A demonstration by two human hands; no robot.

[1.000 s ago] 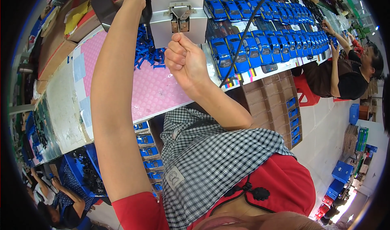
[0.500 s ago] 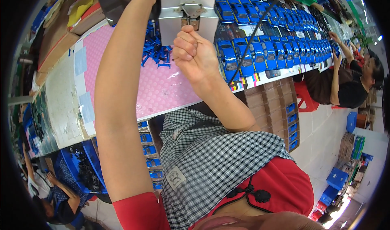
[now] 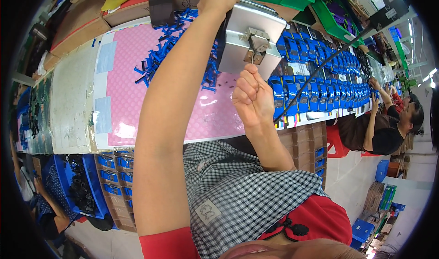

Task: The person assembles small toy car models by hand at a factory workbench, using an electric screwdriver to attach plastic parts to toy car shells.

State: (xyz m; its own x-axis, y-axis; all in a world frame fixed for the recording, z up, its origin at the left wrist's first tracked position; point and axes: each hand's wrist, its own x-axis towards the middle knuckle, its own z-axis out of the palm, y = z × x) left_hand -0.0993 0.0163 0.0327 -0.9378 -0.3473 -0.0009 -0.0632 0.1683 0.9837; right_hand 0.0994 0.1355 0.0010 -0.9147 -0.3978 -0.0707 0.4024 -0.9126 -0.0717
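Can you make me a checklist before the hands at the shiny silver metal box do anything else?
1. Curled right bare hand near the small metal bracket on the silver metal box: ok.
2. Left bare hand holding firmly: cannot tell; its grip is unclear.
3. Blue toy cars lined up: ok, in rows.
4. Small blue plastic pieces tidy: not ok, heaped loosely on the pink patterned mat.

Worn: red, black-edged, short-sleeved top (image 3: 331, 218) with black knotted fastening (image 3: 298, 229); black-and-white checked apron (image 3: 260, 192), pale patch (image 3: 208, 212) bearing line drawing at left. Left hand (image 3: 216, 2) and right hand (image 3: 254, 96) bare.
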